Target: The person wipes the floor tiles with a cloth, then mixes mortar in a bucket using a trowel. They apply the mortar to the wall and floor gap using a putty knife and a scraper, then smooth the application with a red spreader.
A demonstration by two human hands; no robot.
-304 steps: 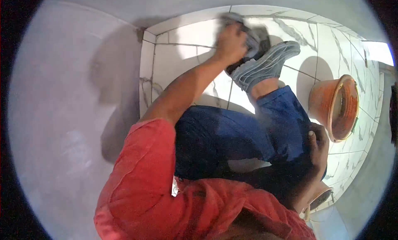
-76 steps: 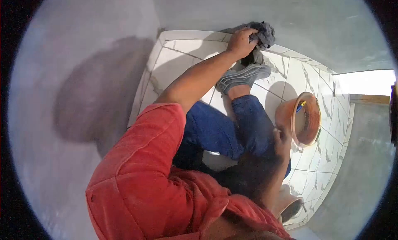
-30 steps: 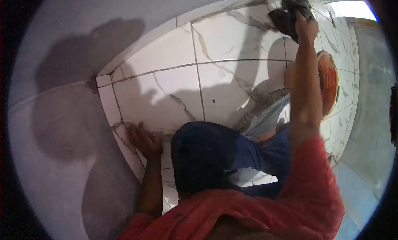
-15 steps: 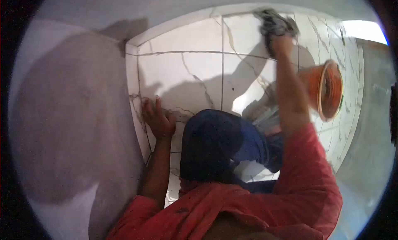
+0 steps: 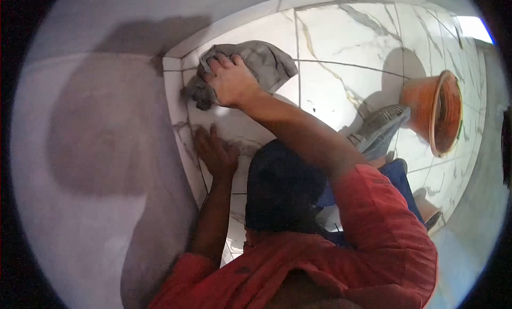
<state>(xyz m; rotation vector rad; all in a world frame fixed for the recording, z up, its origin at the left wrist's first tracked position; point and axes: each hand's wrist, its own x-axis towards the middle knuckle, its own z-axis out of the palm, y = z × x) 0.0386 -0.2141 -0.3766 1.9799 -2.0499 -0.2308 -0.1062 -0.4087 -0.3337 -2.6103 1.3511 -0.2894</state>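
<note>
In the head view, the right hand [image 5: 232, 86] has just carried the grey cloth [image 5: 268, 66] from near the orange bucket [image 5: 417, 105] to well left of it, which brings the rubbing to floor tiles [image 5: 341, 39] far from the bucket. It grasps the cloth from above, pressing down, while the left hand [image 5: 217, 155], also well left of the bucket, stays spread and holds nothing.

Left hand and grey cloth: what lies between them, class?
In the head view, a short, bare stretch of pale tile lies between the left hand and the grey cloth, which is under the right hand.
</note>
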